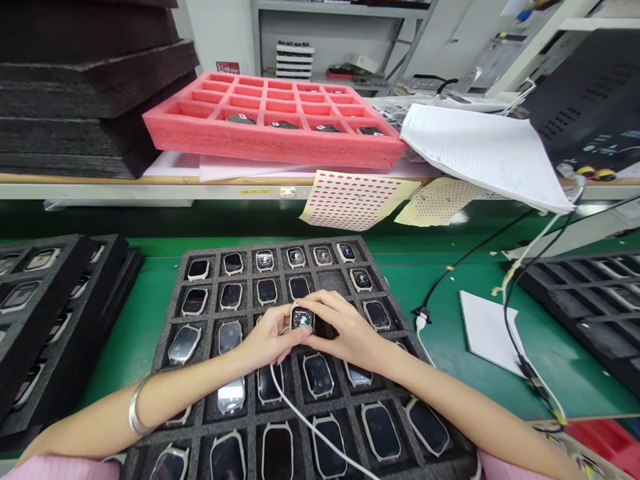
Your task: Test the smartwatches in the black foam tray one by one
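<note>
**An electronics assembly line**

Black foam trays point(200, 373) hold rows of smartwatches point(318, 375) on a green workbench point(440, 300). A pink foam tray point(210, 130), sticker sheets point(350, 200), paperwork point(480, 150) and charging cables point(520, 280) crowd the shelf point(100, 190) and bench, with metal racking point(345, 10) behind.

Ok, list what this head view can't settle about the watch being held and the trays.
- Watch: screen lit, its text too small.
- Dark foam tray: cells under both the left hand and right hand hidden; front row cut by the bottom edge.
- Pink tray: contents of its far cells hidden by its walls.
</note>
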### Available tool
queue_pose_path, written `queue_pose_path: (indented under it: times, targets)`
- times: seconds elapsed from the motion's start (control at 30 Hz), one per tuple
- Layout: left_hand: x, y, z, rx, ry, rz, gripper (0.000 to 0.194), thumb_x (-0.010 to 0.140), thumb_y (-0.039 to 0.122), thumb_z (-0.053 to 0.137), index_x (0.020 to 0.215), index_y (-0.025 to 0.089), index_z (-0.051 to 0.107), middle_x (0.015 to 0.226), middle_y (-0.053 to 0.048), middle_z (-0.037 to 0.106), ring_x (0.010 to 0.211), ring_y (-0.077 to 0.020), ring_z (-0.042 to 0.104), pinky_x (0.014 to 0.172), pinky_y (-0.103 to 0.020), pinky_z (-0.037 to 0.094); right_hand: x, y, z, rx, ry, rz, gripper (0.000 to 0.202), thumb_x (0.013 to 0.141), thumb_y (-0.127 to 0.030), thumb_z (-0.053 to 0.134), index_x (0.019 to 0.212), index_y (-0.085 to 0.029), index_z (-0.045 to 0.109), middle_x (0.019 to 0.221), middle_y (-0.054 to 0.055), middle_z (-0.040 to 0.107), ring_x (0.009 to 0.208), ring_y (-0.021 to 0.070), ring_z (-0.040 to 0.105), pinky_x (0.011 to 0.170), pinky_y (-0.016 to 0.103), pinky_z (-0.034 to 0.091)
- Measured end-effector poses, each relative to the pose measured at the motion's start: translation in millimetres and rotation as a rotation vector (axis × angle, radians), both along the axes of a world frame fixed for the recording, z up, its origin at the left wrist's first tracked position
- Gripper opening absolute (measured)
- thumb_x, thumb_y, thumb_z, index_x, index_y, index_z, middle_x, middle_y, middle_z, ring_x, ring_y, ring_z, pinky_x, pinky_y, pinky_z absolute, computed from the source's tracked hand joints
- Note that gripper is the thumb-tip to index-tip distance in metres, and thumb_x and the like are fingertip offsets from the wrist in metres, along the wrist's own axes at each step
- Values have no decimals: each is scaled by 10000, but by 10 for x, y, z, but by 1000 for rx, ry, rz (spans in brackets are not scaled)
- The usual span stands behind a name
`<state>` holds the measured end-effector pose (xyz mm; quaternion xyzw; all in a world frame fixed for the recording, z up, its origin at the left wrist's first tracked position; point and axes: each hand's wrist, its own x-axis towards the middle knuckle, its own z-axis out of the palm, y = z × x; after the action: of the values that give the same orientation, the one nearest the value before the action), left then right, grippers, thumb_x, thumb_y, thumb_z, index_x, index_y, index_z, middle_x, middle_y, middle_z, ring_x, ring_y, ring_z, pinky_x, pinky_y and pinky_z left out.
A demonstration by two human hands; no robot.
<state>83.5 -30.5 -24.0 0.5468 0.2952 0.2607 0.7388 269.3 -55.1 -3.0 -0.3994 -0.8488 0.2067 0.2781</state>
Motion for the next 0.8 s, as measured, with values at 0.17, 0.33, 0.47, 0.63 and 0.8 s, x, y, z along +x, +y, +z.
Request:
queue_pose_path:
  times: [0.17, 0.33, 0.47, 0.63, 0.8]
  targets:
    - [3, 0, 15, -13, 13, -12, 318, 807, 400, 635, 933, 125, 540, 480, 105, 430, 271, -20, 338, 264, -130, 220, 3, 11, -12, -22, 17, 4, 439, 864, -261, 636, 1268, -191, 477, 1084, 93, 571, 997, 239, 536, 870, 400, 462]
    - [5, 4, -12, -5, -5, -10, 277, 810, 385, 634, 893, 144, 527, 481, 110, 427, 267, -20, 346, 263, -127, 221, -2, 11, -7, -17, 16, 11, 423, 876, -262, 617, 1268, -193, 473, 1093, 97, 569, 1007, 239, 533, 867, 405, 460]
    - [5, 3, -21, -4, -3, -13, 290, 801, 386, 641, 917, 141, 536, 503, 101, 448, 270, -21, 354, 261, -133, 230, -2, 11, 11, 1, 12, 17, 399, 881, -288, 616, 1242, -177, 490, 1067, 100, 577, 1001, 242, 524, 867, 418, 456]
    - [6, -2, -5, -7, -3, -19, 267, 810, 374, 635, 876, 138, 531, 455, 111, 424, 270, -21, 341, 263, -123, 217, 1, 7, 13, 19, 11, 2, 379, 881, -291, 610, 1225, -164, 509, 1080, 113, 558, 1014, 246, 509, 877, 415, 456]
    - [9, -6, 13, -9, 1, -14, 277, 805, 376, 640, 877, 131, 533, 449, 113, 421, 266, -19, 338, 263, -119, 220, -6, 0, 23, 57, -24, -33, 357, 870, -299, 618, 1187, -156, 542, 1046, 116, 557, 984, 251, 513, 857, 419, 456]
